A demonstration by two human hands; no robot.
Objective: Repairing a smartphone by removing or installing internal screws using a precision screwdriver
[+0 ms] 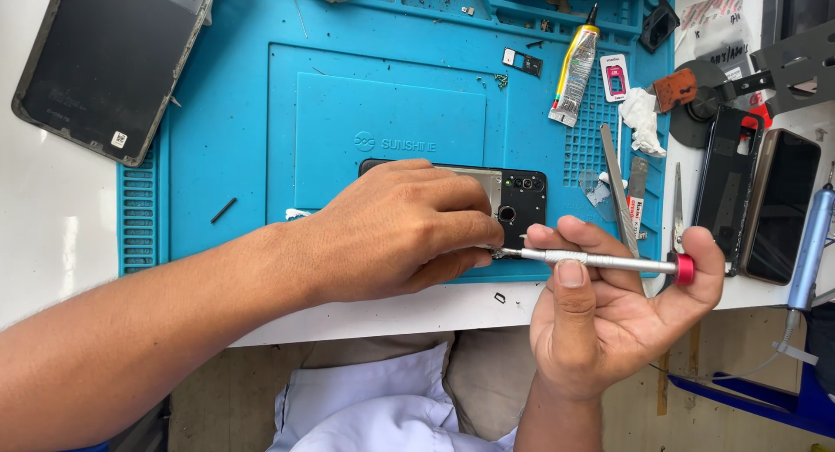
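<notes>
Fingers (570, 274) of the right hand (609, 321) were curled round a slim silver screwdriver (600, 261) with a red cap, thumb on top, palm up. Its long axis ran nearly level, tip pointing toward the opened phone (520, 204), cap at the far end from it. Left hand (400, 230) lay flat over most of the phone, fingertips pinched closed at the driver tip; whether a screw or bit sat between them could not be told. Only the phone's dark camera end showed past the knuckles. It lay lengthwise on the blue work mat (226, 147), close to the mat's near edge, which sat just inside the white table edge (365, 317). Tip met the phone at its near lower corner, so the left hand was the nearer one; the right stood off beyond that corner, over the table edge. Free room was tight on the cap side of the phone: tweezers (617, 191), a metal pry tool (678, 210) and two dark handsets (765, 204) lay there. Beyond the phone, a glue tube (574, 69) and a stretch of bare mat. A dark back panel (109, 65) lay well apart, off the mat's far corner.
</notes>
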